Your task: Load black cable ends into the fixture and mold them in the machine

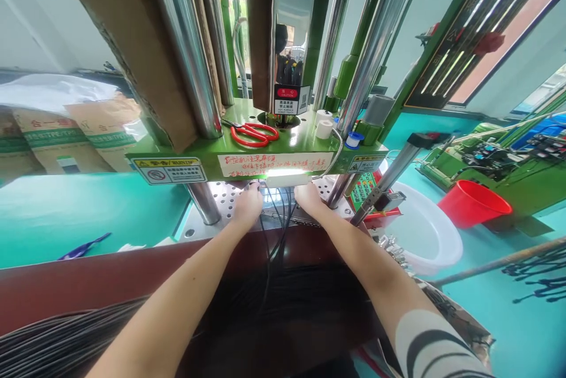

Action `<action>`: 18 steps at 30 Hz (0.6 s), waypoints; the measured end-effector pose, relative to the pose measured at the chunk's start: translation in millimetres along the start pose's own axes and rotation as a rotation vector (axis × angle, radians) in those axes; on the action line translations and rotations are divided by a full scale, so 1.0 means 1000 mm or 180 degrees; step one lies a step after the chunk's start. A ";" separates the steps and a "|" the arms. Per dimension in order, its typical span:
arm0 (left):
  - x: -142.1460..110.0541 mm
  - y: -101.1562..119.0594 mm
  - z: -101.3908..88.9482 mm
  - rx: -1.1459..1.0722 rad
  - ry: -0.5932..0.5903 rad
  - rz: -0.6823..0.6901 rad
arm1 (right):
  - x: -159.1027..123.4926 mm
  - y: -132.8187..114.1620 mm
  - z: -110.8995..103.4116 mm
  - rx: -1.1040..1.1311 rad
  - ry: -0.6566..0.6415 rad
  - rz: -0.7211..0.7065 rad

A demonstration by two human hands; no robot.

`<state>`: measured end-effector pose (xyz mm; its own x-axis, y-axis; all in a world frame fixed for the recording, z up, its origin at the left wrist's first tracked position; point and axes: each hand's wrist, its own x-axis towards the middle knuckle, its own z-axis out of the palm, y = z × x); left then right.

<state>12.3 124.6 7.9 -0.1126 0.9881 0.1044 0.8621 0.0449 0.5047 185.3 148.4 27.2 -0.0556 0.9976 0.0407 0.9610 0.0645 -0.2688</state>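
Both hands reach under the front edge of a green upright press (207,160), on either side of several thin black cables (283,224). My left hand (248,206) is left of the cables, fingers curled closed beside a lit metal block (274,196). On the right, my right hand (308,198) is likewise closed, close to the block's other side. The glowing lamp bar (287,180) and the press edge partly cover the fingertips, so what they grip is hidden. The cables run from the block down towards me.
Red-handled scissors (255,135) and white rolls (324,124) rest on the press ledge. A perforated metal plate (224,201) lies below. Black cable bundles (66,337) spread over the brown table (132,272). A white tub (424,236) and red bucket (475,204) stand right.
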 end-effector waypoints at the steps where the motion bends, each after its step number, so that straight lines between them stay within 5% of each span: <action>1: 0.000 0.000 0.002 0.0084 0.0010 -0.0008 | 0.000 -0.001 0.001 -0.0078 -0.0011 -0.0043; 12: -0.006 0.019 -0.003 0.0657 0.0225 0.0086 | -0.004 -0.008 -0.010 -0.0347 0.0021 -0.0258; 18: -0.006 0.026 0.005 0.0813 0.0033 0.0282 | -0.004 -0.014 0.000 -0.0286 0.0023 -0.0252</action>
<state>37.7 120.8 16.3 -0.0349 0.9884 0.1478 0.9654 -0.0049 0.2606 172.1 143.8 31.1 -0.1307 0.9893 0.0654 0.9741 0.1405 -0.1771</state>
